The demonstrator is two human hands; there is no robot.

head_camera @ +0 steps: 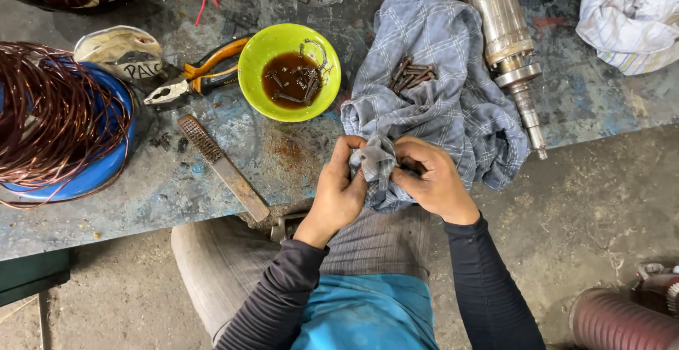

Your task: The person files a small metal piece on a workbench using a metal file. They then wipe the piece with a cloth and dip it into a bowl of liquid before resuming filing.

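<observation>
Both hands — left (341, 189), right (433, 180) — pinched tight on blue-grey checked cloth (453, 102) at counter's (141, 201) near edge; round lime-green plastic bowl (253, 74) near — bare floor (608, 208) right.

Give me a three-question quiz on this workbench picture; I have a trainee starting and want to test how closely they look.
1. True or false: the green bowl holds brown liquid with small metal parts in it.
2. What do the left hand and the right hand grip together? A) the pliers B) a corner of the checked cloth C) the wire brush
3. What lies in a small pile on the checked cloth, above the hands?

Key:
1. True.
2. B. The pliers and the wire brush lie untouched on the bench.
3. Dark bolts, rusty-looking.
</observation>
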